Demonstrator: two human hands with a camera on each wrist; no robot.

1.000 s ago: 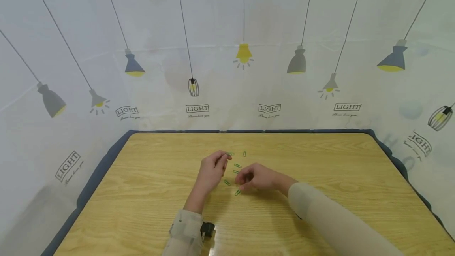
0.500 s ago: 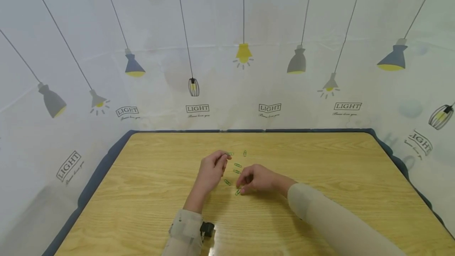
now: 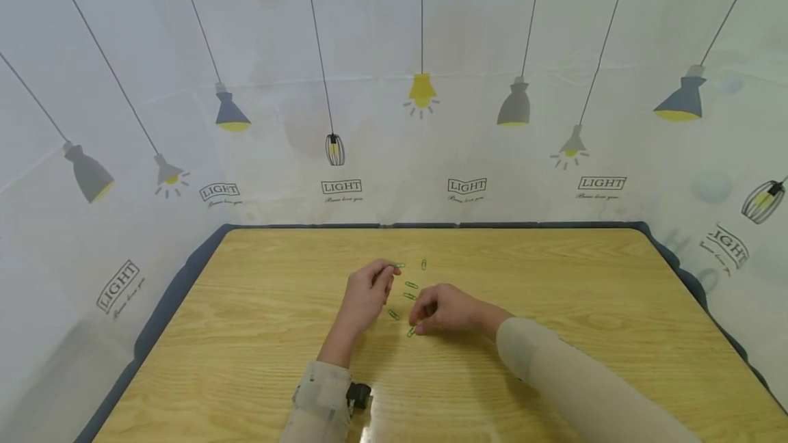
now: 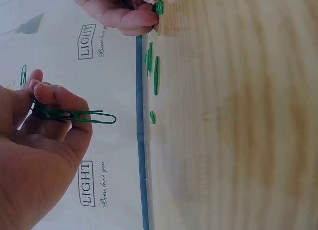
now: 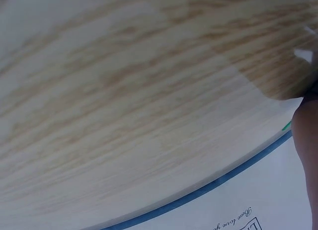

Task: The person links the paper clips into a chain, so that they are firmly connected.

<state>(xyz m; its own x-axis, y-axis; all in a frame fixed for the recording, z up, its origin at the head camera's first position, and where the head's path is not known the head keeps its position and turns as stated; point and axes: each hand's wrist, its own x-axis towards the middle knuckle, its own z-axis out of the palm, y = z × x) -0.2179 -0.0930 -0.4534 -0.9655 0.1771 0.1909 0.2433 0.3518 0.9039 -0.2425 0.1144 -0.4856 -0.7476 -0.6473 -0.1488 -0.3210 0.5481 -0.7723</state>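
Note:
My left hand [image 3: 366, 296] is raised at the middle of the table, curled round a short chain of green paper clips [image 4: 94, 115]. One end of the chain sticks out past the fingers, and another clip end [image 4: 23, 75] shows beyond the fingertips. To its right, my right hand [image 3: 449, 306] is low over the table, thumb and fingertips at a green paper clip [image 3: 411, 333] on the wood. The left wrist view shows these fingers bent against that clip [image 4: 159, 7]. In the right wrist view only an edge of the right hand [image 5: 305, 155] shows.
Several loose green paper clips lie between and beyond the hands, among them a near clip [image 3: 393, 314], a middle clip [image 3: 411, 285] and a far clip [image 3: 423, 264]. The wooden table [image 3: 554, 265] has a dark blue edge against a lamp-printed wall sheet [image 3: 382, 108].
The right thumb and fingers have shifted slightly and come closer round the nearest paper clip. The left hand stays in place with its chain.

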